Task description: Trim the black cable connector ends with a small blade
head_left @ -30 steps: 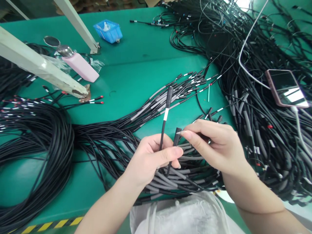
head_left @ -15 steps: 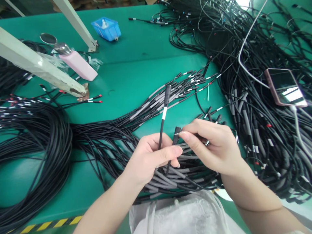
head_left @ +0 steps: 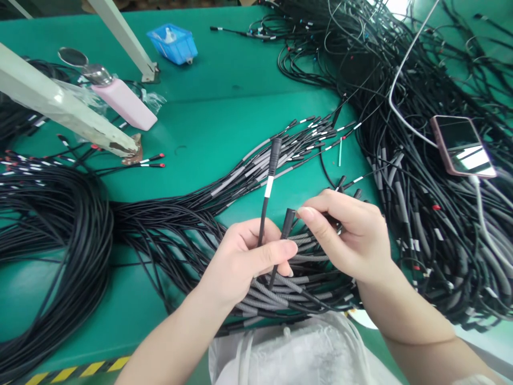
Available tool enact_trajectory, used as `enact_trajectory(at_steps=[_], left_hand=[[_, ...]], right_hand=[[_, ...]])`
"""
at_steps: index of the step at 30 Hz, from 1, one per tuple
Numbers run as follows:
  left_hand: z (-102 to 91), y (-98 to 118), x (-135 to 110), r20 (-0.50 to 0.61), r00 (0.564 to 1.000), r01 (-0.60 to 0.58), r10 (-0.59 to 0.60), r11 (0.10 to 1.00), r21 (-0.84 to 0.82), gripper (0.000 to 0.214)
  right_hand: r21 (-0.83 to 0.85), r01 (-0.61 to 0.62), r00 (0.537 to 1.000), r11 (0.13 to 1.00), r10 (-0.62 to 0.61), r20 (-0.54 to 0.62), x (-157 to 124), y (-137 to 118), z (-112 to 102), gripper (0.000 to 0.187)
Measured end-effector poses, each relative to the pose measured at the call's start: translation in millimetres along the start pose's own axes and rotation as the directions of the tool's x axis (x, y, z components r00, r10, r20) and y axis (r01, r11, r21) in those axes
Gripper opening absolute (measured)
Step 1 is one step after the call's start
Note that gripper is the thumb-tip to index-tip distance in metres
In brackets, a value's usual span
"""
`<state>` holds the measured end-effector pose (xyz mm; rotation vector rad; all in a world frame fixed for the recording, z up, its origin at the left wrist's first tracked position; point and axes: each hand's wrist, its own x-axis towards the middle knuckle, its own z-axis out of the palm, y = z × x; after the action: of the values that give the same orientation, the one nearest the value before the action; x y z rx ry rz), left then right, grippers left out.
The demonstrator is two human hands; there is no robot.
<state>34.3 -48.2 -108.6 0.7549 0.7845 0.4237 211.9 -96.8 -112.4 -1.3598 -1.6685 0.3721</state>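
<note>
My left hand [head_left: 244, 262] grips two thin black cables. One cable [head_left: 267, 187] stands upright with a white band and a ribbed black end; the shorter cable end [head_left: 286, 224] pokes up beside my thumb. My right hand [head_left: 348, 235] pinches the tip of that shorter end with thumb and forefinger. Under both hands lies a bundle of cables with grey corrugated sleeves [head_left: 288, 289].
Black cable coils [head_left: 48, 224] lie at the left and a large tangle [head_left: 420, 160] at the right, with a phone [head_left: 460, 145] on it. A pink bottle [head_left: 120, 99], a blue tray [head_left: 173, 44] and a white frame leg [head_left: 60, 107] stand behind. A plastic bag [head_left: 292, 353] is near me.
The view has shifted slightly. My right fingers have closed further over the tip of the short cable end; the left hand holds as before.
</note>
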Motion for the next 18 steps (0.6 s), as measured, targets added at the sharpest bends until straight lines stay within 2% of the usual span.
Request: enact_trajectory(at_steps=[9,11,15,16,18], left_hand=[[-1.6,-0.3,1.5,-0.007,1.000,-0.002,0.002,1.000,0.007,0.042],[-1.7,-0.7,1.4,-0.001,1.000,-0.015,0.015,1.000,0.014,0.039],[-1.2,-0.4,1.1,0.007,0.999,-0.041,0.041,0.998,0.044,0.036],[-1.1,0.0,1.0,0.000,0.999,-0.040,0.040,0.998,0.045,0.037],[-1.0,0.8,0.9,-0.015,0.999,-0.031,0.031,0.999,0.039,0.039]], right_hand=[[-0.190,0.075,0.995,0.979,-0.086,-0.051,-2.0,0.1,5.0,0.017],[-0.141,0.045,0.999,0.989,-0.049,-0.022,-0.8,0.2,2.4,0.018],[0.130,-0.141,0.979,0.981,0.118,0.167,2.7,-1.7,-5.7,0.026],[0.161,-0.164,0.975,0.973,0.135,0.174,3.2,-2.3,-6.8,0.027],[0.149,-0.144,0.986,0.978,0.130,0.102,3.3,-3.2,-7.0,0.025]])
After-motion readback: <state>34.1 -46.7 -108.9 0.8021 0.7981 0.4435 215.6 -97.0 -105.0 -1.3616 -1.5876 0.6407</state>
